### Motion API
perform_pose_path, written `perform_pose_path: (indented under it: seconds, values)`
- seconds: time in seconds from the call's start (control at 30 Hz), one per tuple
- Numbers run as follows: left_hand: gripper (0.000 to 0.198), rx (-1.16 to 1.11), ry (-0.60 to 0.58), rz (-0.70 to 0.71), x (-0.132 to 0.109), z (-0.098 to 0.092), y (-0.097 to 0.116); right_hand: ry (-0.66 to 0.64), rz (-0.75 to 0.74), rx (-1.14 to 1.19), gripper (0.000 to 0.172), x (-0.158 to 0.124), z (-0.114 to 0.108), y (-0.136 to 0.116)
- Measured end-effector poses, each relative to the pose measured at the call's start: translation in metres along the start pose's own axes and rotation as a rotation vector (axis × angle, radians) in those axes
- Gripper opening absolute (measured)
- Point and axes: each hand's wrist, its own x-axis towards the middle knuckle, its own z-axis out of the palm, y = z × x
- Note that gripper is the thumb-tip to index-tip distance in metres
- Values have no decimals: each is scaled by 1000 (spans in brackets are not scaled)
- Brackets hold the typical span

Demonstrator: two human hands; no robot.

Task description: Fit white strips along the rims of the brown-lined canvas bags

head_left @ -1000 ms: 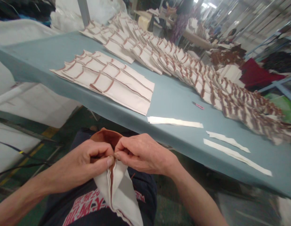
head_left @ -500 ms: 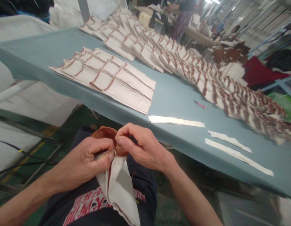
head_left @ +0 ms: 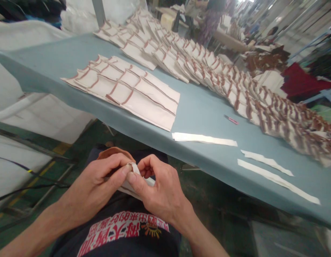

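My left hand is closed on an off-white fabric piece above my lap. From the other side, my right hand pinches the same piece, the two thumbs almost meeting at a turned edge. A brown section of the piece, like leather or suede, curves up behind my left fingers. Most of the piece is covered by my hands. A dark apron with red lettering lies below them.
On the blue-green table lie overlapping cream panels with brown edging, white strips near the front edge and a small pink-handled tool. A long row of trimmed pieces runs behind. A person stands farther back.
My right hand has moved down and turned, its thumb now pressing beside my left thumb. The fabric's hanging lower part has been drawn up and folded between the hands, uncovering more apron lettering.
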Motion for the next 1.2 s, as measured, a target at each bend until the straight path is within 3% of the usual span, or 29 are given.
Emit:
perform_pose_path:
  seconds: [0.13,0.27,0.4,0.5,0.63,0.73,0.87,0.93,1.0,1.07,1.2]
  values:
    - [32,49,102,-33,0,13,5,62,-37,-16,29,2,7,-3]
    - [29,69,214,-102,0,24,6,178,-108,-248,30,-5,18,1]
    - [29,59,300,-194,2,30,0,145,-98,-409,32,-5,31,10]
    - [30,-145,314,-342,4,35,-8,150,-120,-395,31,1,44,17]
    - [41,-626,337,-608,9,41,-11,229,-226,-277,27,5,62,27]
    - [47,-768,327,-700,13,41,-9,229,-281,-232,28,6,67,32]
    - [42,-592,234,-584,12,36,-16,317,-396,-211,28,9,60,36]
    - [39,-411,210,-399,8,34,-23,447,-494,-227,27,10,57,36]
    - [31,-93,264,-97,3,35,-31,574,-580,-272,27,11,56,36]
    - [34,111,302,56,-1,38,-39,666,-621,-312,26,12,57,37]
    - [52,175,229,-51,0,45,-53,696,-562,-291,24,15,61,44]
